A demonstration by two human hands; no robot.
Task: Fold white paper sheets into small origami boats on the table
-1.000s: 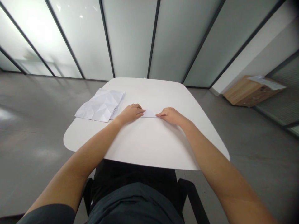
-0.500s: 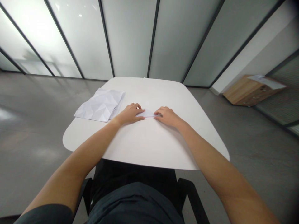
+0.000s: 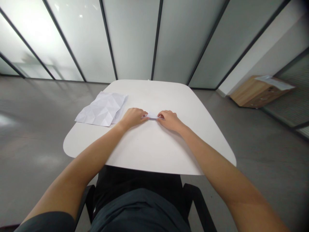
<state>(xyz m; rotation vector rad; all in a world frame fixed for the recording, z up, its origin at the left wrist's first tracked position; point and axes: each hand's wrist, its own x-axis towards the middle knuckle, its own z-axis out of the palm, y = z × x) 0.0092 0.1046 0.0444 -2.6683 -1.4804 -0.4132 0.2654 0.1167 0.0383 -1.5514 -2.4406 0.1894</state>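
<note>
A small piece of folded white paper is stretched between my two hands near the middle of the table. My left hand pinches its left end between thumb and fingers. At the right end, my right hand has its fingers curled and closed on the paper. Only the short middle stretch of the paper shows; my fingers cover both ends. To the left of my left hand lies a larger stack of creased white sheets, its top sheet marked with angular fold lines.
The white table has rounded corners, and its near edge is by my lap. Chair armrests flank me. Frosted glass panels stand behind the table, and a wooden cabinet is on the floor at the right.
My fingers have closed more tightly on the paper's ends, and its front edge now looks raised or folded rather than flat. The creased sheets have stayed in place on the table.
</note>
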